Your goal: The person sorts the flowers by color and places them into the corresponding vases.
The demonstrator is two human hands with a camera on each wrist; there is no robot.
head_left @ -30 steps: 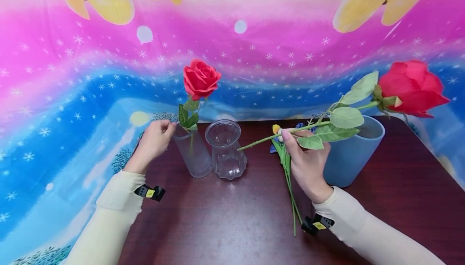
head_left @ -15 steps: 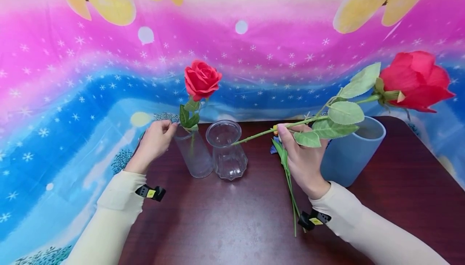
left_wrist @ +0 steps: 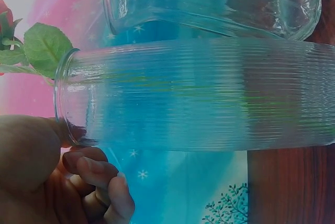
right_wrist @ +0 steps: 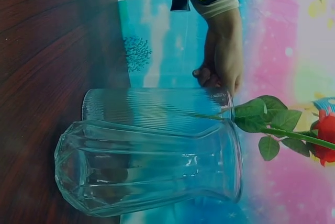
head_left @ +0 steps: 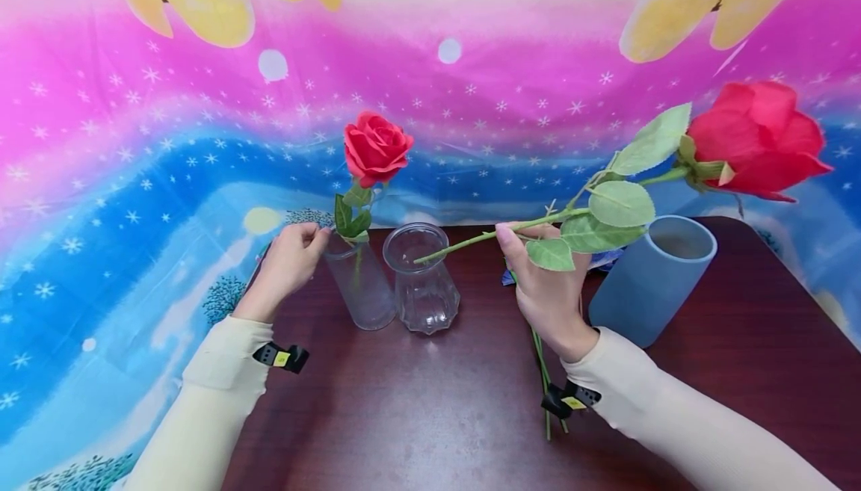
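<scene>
My left hand [head_left: 285,267] pinches the rim of a ribbed clear glass vase [left_wrist: 183,124], its thumb just inside the mouth. A red rose [head_left: 378,149] stands in that vase, with its stem showing through the glass. My right hand [head_left: 548,289] grips the stem of a second, larger red rose [head_left: 753,143] between thumb and fingers. This rose is held slanted, bloom up to the right. Its cut end overlaps the mouth of a faceted clear glass vase [head_left: 428,308] in the head view. That vase stands right beside the ribbed one.
A blue-grey vase [head_left: 639,297] stands on the right of the dark wooden table [head_left: 403,416]. Green flower stems [head_left: 546,394] lie under my right hand, with blue petals [head_left: 605,258] showing behind it. A colourful printed cloth [head_left: 511,87] hangs behind the table.
My right hand has moved left with the larger rose, bringing the stem's end from beside the faceted vase up over its mouth. The left hand keeps its place at the ribbed vase.
</scene>
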